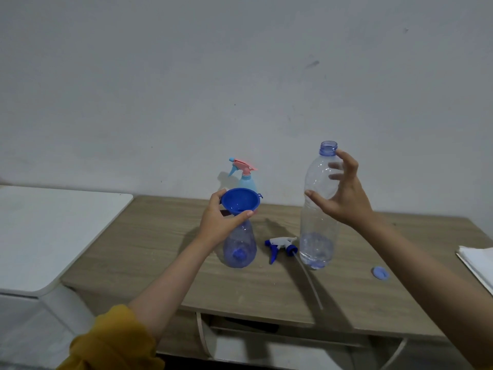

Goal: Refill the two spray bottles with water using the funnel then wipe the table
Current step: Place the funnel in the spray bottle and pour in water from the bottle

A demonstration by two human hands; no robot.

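Observation:
My left hand (221, 217) pinches the rim of the blue funnel (240, 200), which sits in the neck of a clear blue-tinted spray bottle (240, 249) standing on the wooden table (160, 249). That bottle's white and blue spray head (280, 245) lies beside it with its tube stretched toward me. A second, light blue spray bottle (246, 177) with a pink trigger stands behind the funnel. My right hand (344, 193) curves around the tall clear water bottle (317, 231), fingers spread, thumb at its front. The uncapped bottle stands upright with little water in it.
The water bottle's blue cap (381, 272) lies on the table at the right. A white cloth or paper (477, 263) rests at the table's right edge. A white surface (53, 231) adjoins the table on the left. The wall runs close behind.

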